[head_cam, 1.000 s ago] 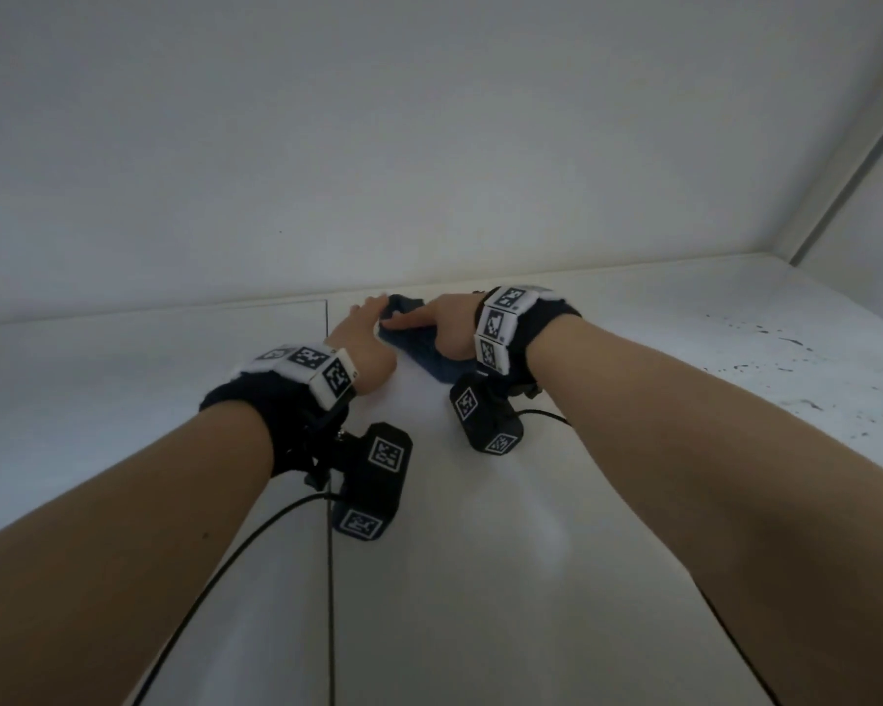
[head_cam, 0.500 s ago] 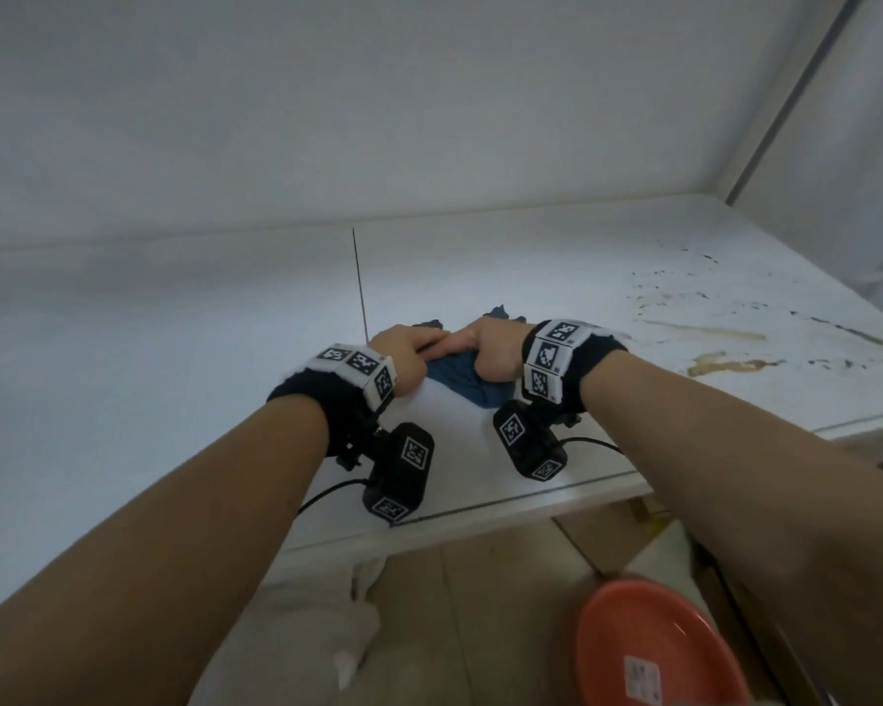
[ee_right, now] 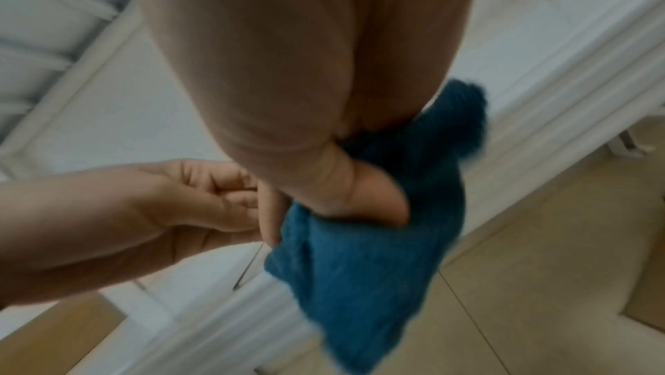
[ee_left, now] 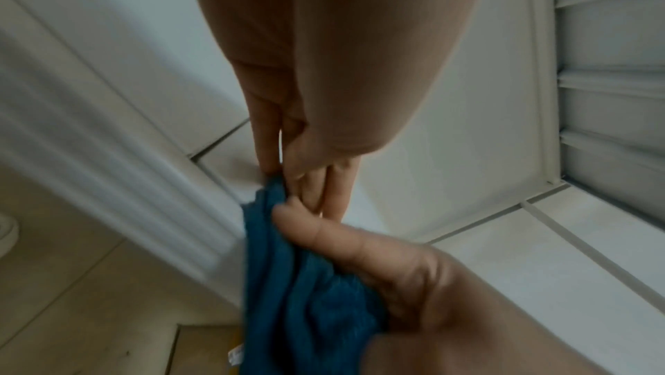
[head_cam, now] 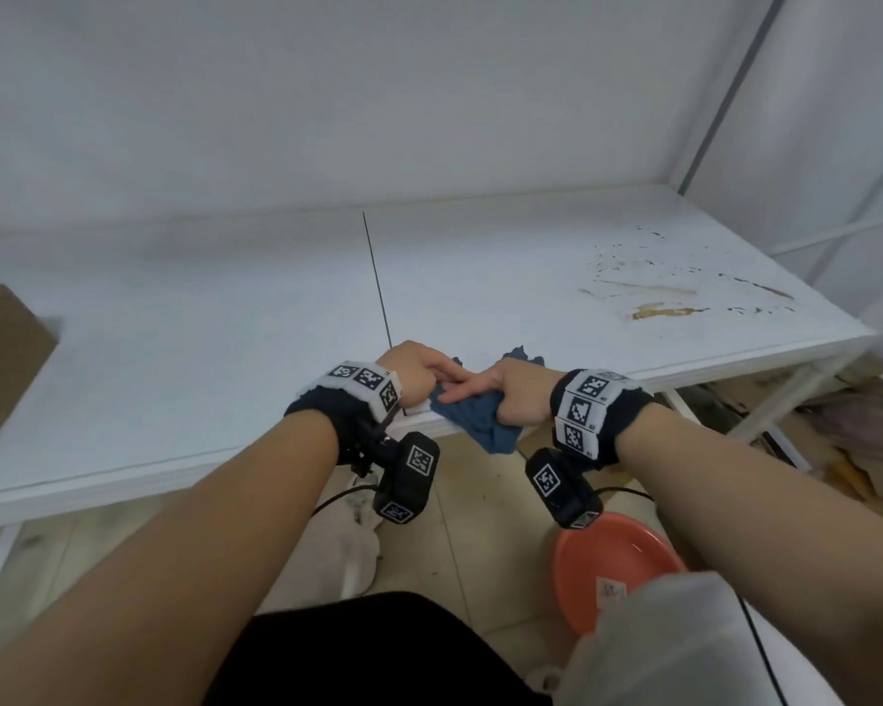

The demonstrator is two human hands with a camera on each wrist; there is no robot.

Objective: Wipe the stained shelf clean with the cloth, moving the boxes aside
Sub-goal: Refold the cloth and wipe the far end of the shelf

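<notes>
A dark blue cloth [head_cam: 472, 417] hangs over the front edge of the white shelf [head_cam: 480, 277]. My right hand [head_cam: 511, 392] grips the bunched cloth [ee_right: 359, 281], fingers curled round it. My left hand [head_cam: 419, 372] pinches the cloth's left edge [ee_left: 273, 239] between thumb and fingers, right beside the right hand. Brown stains [head_cam: 669, 310] and dark specks mark the shelf's right part, apart from the cloth. A brown cardboard box [head_cam: 1, 349] stands at the shelf's far left, cut by the frame edge.
An orange plate [head_cam: 613, 568] and a white rag [head_cam: 358, 547] lie on the tiled floor below the shelf. Cardboard and clutter [head_cam: 847, 430] sit under the shelf's right end. A white wall backs the shelf, and a seam [head_cam: 376, 277] splits its boards.
Both hands have drawn the cloth back from deep on the shelf to its front edge, where it now drapes over. The view has pulled back and tilted down, showing floor, stains and box.
</notes>
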